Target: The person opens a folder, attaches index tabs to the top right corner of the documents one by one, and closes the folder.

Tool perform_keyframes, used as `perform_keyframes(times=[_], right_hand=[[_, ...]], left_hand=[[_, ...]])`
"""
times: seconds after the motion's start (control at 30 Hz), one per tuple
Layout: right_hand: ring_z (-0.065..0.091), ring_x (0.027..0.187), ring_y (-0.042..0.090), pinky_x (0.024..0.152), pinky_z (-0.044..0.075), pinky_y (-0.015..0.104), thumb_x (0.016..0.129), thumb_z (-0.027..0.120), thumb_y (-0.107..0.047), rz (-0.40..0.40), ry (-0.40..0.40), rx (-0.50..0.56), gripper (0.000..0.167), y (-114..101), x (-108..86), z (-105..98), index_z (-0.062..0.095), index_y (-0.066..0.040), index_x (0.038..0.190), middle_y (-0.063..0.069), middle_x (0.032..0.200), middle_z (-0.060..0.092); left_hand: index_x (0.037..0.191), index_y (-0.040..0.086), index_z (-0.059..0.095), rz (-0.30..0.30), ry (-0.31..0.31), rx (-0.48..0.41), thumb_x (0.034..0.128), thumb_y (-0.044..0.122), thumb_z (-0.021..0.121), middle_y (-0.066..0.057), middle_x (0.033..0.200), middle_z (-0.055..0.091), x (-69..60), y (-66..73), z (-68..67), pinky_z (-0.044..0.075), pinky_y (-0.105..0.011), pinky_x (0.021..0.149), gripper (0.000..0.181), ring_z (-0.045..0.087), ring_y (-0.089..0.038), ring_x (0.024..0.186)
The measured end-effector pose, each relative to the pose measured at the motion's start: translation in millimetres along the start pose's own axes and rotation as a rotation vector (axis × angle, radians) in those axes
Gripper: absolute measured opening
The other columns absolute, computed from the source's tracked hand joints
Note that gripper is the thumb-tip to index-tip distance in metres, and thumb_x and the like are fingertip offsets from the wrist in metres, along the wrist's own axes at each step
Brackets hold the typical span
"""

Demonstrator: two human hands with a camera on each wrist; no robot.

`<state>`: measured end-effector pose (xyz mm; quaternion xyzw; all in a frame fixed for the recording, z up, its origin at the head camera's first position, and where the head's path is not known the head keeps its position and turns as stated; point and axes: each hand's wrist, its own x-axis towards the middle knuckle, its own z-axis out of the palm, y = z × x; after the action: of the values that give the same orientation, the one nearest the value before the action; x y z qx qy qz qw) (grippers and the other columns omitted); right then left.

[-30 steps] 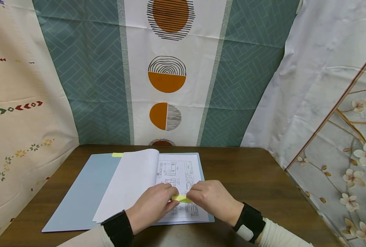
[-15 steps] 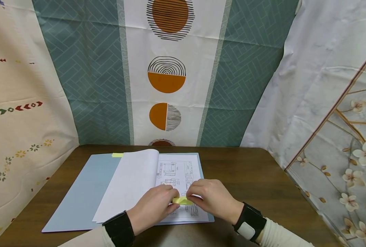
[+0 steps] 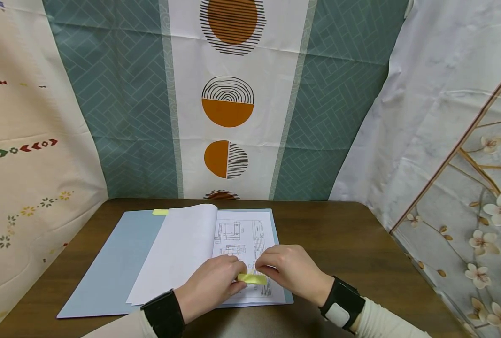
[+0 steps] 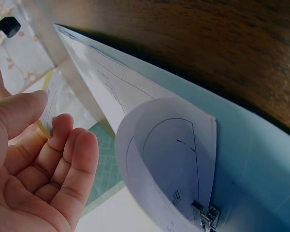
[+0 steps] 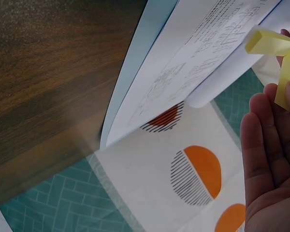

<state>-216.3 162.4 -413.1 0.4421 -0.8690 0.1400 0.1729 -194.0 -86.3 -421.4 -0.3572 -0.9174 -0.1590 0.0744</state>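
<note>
In the head view my left hand [image 3: 216, 280] pinches one end of a yellow sticky note strip [image 3: 252, 279] between thumb and fingers. Its other end sticks out toward the right, over the printed drawing page [image 3: 250, 234]. Close by on the right is my right hand [image 3: 290, 270], thumb and forefinger drawn together. From the right wrist, a yellow paper piece [image 5: 286, 79] shows under the right thumb, with a folded yellow end [image 5: 268, 43] above it. Whether these are one piece or two, I cannot tell. In the left wrist view the left thumb and forefinger hold a thin yellow edge [image 4: 43, 129].
A blue folder [image 3: 106, 263] lies spread on the brown table [image 3: 326, 230], its white sheet [image 3: 178, 249] turned to the left. Another yellow tab [image 3: 160, 212] sits at the folder's top edge. A metal clasp [image 4: 206, 215] holds the pages. Patterned cloths hang behind.
The yellow strip has tilted down toward me, and its right end now shows below the right fingers. Both hands have shifted only slightly; the folder is unchanged.
</note>
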Motion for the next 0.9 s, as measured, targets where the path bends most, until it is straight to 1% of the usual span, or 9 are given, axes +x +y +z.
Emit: perform_keyframes(times=[0.33, 0.6, 0.9], right_hand=[[0.070, 0.084, 0.003, 0.080, 0.060, 0.023, 0.092, 0.093, -0.015, 0.003, 0.002, -0.007, 0.015, 0.0, -0.1, -0.3, 0.086, -0.019, 0.105, -0.011, 0.097, 0.079], [0.071, 0.087, 0.003, 0.082, 0.061, 0.025, 0.091, 0.094, -0.014, 0.021, 0.012, 0.002, 0.018, 1.3, 0.2, -0.2, 0.086, -0.019, 0.106, -0.011, 0.099, 0.080], [0.071, 0.087, 0.003, 0.082, 0.061, 0.025, 0.088, 0.095, -0.013, 0.032, 0.041, -0.003, 0.020, 3.2, -2.1, -2.2, 0.086, -0.020, 0.105, -0.012, 0.099, 0.079]], left_hand=[[0.102, 0.013, 0.081, 0.037, 0.003, 0.002, 0.0896, 0.024, 0.095, 0.008, 0.089, 0.071, -0.3, 0.8, 1.0, 0.053, -0.026, 0.074, 0.022, 0.056, -0.005, 0.076], [0.103, 0.013, 0.081, 0.029, -0.016, -0.004, 0.0876, 0.024, 0.097, 0.009, 0.088, 0.072, -0.3, 0.3, 2.5, 0.052, -0.024, 0.073, 0.025, 0.055, -0.004, 0.075], [0.097, 0.013, 0.079, 0.025, -0.006, -0.007, 0.0880, 0.022, 0.097, 0.009, 0.082, 0.068, -3.6, -3.1, 5.7, 0.050, -0.025, 0.069, 0.022, 0.052, -0.004, 0.072]])
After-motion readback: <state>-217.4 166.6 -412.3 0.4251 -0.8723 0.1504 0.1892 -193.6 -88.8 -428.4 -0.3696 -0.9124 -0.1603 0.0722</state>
